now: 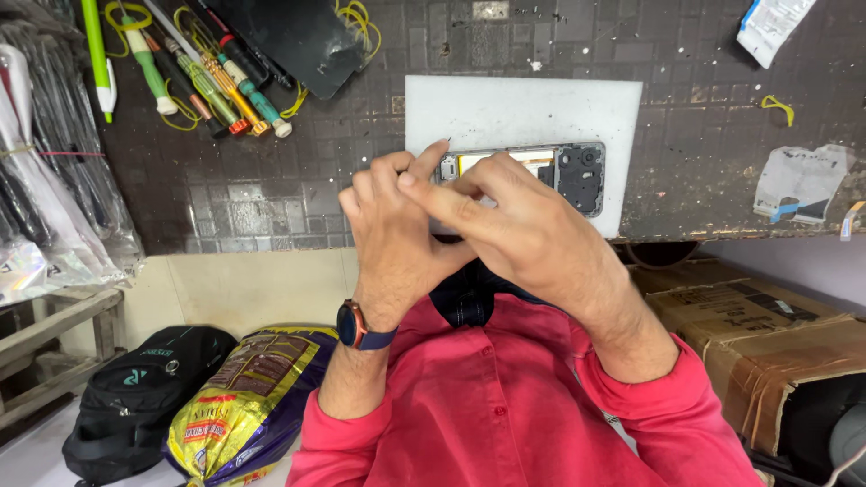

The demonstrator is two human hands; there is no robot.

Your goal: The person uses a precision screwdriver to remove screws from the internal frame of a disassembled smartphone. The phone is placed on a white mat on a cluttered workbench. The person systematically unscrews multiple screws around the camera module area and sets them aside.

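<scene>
**Hands working over an opened phone**

The person is leaning over a dark tabletop [271, 198], and both hands are meeting above a phone [559, 171] that is lying on a white mat [523, 108]. The phone's back cover is already off: its inner frame, a yellowish part and the dark camera section are showing at the end nearer the right edge of the mat. The other end is hiding behind the hands, so how much inside has been loosened or removed cannot be told.

The left hand [392, 234], wearing a watch [354, 325] at the wrist, is curling its fingers with one fingertip pointing toward the phone's edge; whether its grip is closing on anything cannot be told. The right hand [523, 230] is crossing over it, its fingers stretching toward the left fingertips as if pinching something tiny, but no held piece is visible, so its grip is also unclear.

A bunch of screwdrivers [212, 86] is lying untouched at the far left of the tabletop, well apart from the hands. Judging from this, the opening is done, and the fine work inside appears to be under way, with reassembly left.
</scene>
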